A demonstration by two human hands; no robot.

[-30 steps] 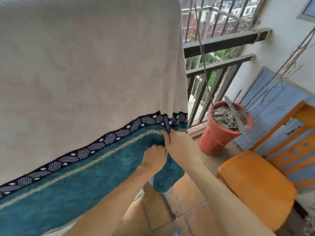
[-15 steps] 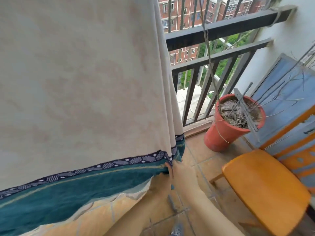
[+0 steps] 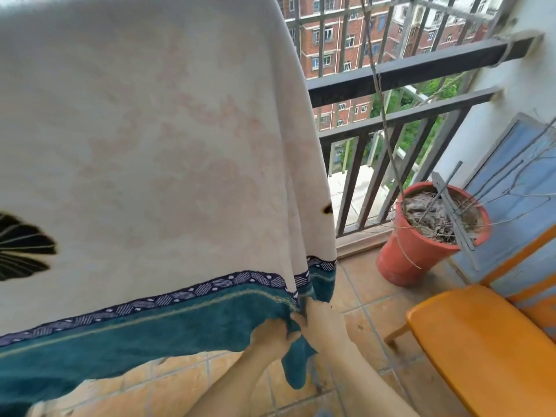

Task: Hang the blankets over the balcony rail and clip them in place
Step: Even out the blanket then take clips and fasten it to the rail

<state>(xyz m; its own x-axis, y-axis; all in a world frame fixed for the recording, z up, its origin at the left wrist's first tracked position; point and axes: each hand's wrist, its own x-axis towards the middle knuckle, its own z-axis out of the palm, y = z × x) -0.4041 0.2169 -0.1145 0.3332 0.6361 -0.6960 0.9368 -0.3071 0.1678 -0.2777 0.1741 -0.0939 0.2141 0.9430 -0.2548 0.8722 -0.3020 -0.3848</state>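
Behind, the balcony rail [image 3: 421, 67] carries a cream blanket [image 3: 150, 145]; both hands, left [image 3: 272, 335] and right [image 3: 323, 319], pinch its teal hem's corner.

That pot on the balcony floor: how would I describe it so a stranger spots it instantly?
Find the dark balcony railing where it meets the white wall. At its foot, on the tiled floor beside an orange chair, stands the pot. It is the only round terracotta-red thing, filled with dry twigs.
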